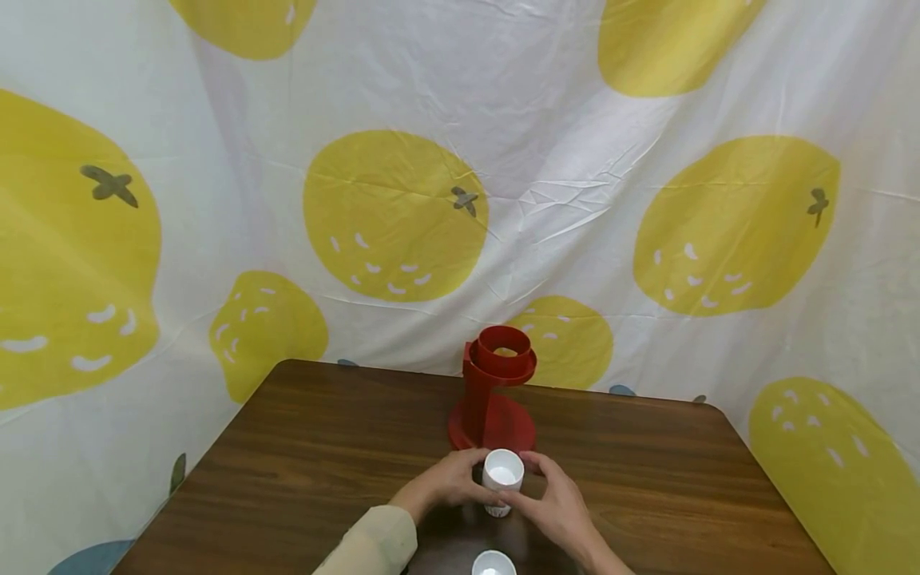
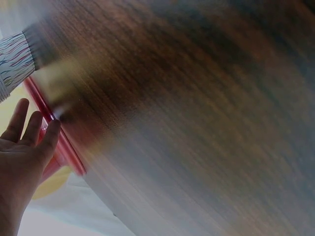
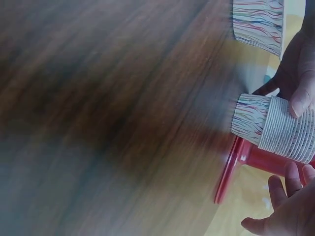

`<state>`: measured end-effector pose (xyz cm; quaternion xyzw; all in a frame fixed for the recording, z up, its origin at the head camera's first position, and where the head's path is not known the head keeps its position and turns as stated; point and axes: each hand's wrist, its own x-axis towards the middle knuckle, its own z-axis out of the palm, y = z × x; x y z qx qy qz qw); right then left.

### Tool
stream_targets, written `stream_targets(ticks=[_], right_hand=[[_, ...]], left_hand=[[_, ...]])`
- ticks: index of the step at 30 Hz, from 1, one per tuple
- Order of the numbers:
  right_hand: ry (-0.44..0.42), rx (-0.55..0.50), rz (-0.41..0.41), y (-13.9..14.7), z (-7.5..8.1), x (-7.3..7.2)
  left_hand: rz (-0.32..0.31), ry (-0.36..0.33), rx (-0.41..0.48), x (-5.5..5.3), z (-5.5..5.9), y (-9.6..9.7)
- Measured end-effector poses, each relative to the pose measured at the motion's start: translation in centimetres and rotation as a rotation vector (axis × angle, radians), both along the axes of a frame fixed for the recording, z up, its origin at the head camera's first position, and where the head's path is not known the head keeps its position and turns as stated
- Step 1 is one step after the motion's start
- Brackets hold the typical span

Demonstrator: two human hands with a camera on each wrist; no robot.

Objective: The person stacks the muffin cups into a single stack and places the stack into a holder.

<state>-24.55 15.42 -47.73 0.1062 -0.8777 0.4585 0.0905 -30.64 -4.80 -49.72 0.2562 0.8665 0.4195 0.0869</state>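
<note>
A stack of white paper cups stands upright in front of me, its many rims nested and the lowest wall printed with coloured wavy lines. My left hand pinches it from the left with thumb and finger. From the right, my right hand holds it, thumb near the front and a finger at the rim. In the right wrist view, the left thumb lies on the ribbed stack, and fingers of my right hand are spread beside it. Whether the stack's bottom touches the table cannot be told.
A single white cup is nearest me, cut off by the frame's lower edge. Behind the stack stands a red holder with a round base, post and ring top. The dark wooden table backs onto a lemon-print cloth.
</note>
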Motion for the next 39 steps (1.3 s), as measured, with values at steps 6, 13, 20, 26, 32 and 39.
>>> stream_targets(ticks=[6,13,20,26,32,39], right_hand=[[-0.035,0.025,-0.015,0.4,-0.1,0.6],[-0.045,0.033,-0.007,1.2,-0.5,1.3],[-0.038,0.076,0.056,2.2,-1.0,1.9],[-0.071,0.154,0.180,3.2,-1.5,2.6],[-0.145,0.178,0.252,3.8,-1.9,3.2],[0.188,0.206,0.457,4.5,-3.8,2.8]], left_hand=[[-0.006,-0.014,0.017,0.0,0.0,0.0],[0.008,-0.037,0.017,0.1,0.0,0.0],[0.008,-0.030,0.012,0.2,0.1,0.0],[0.018,-0.042,-0.002,0.4,0.4,0.1],[0.030,-0.065,-0.004,0.5,0.6,0.1],[0.019,-0.035,0.004,0.5,0.5,0.1]])
